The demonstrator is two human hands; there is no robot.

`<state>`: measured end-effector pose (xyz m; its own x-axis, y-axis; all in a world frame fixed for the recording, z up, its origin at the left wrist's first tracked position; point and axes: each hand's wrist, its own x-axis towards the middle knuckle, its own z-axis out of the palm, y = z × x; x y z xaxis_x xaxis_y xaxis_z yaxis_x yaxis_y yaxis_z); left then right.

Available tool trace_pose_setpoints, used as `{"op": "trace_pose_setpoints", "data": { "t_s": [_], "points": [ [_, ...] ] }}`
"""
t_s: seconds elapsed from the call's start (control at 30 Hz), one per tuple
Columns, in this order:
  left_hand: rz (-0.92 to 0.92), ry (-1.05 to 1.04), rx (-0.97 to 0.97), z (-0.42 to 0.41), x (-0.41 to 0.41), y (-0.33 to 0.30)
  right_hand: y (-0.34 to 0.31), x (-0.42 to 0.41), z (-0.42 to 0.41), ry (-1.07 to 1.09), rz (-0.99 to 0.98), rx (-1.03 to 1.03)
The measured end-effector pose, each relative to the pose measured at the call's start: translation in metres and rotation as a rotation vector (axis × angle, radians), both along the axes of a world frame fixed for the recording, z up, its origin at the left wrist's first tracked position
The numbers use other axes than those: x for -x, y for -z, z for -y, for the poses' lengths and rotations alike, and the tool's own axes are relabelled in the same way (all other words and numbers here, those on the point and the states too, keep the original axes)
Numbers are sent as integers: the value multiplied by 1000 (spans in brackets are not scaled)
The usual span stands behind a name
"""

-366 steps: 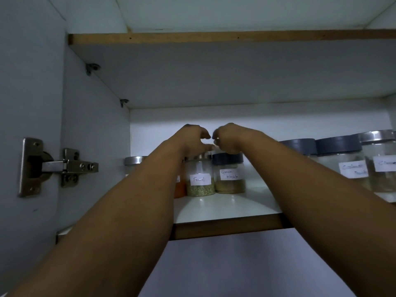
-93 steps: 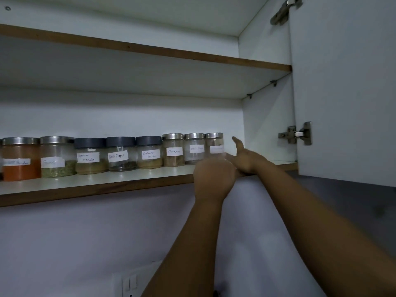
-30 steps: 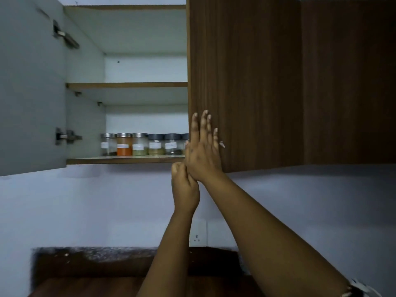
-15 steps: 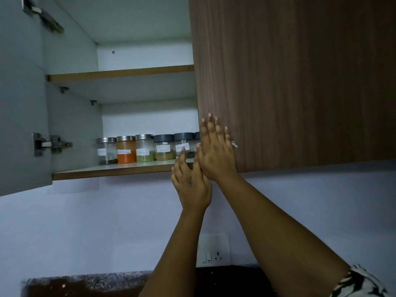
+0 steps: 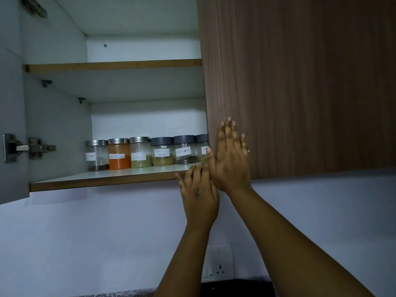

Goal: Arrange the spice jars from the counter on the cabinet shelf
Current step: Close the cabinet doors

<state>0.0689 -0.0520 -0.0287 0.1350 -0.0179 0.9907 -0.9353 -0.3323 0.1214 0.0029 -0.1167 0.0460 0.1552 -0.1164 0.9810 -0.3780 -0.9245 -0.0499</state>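
**What we cannot see**

The brown door (image 5: 300,82) hides the shelf's right part and cuts the sixth jar (image 5: 202,151) in half; we cannot read the leftmost jar's label (image 5: 90,156); the left door (image 5: 10,103) runs off frame; the right hand (image 5: 231,161) covers the door's corner.

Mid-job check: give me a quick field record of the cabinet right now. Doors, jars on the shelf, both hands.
right door: brown wood door covers the cabinet's right half
left door: swung open, hinge showing
lower shelf: six spice jars in view in one row, the sixth cut off by the right door
jar with orange powder: second from left
upper shelf: nothing seen on it
right hand: flat, fingers straight, on the right door's face
left hand: fingers relaxed, below the shelf edge, holding nothing
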Motion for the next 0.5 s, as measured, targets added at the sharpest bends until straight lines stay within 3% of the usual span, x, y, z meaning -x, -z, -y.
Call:
{"op": "trace_pose_setpoints", "data": {
  "t_s": [0.2,0.33,0.5],
  "points": [
    [-60,202,-211,-22,-1,18,40,2,-10,-20,-21,-113],
    [-169,175,-311,-51,16,53,96,18,-26,-57,-294,-200],
    [-209,76,-251,-121,57,67,127,57,-85,-118,-539,-298]
  ]
}}
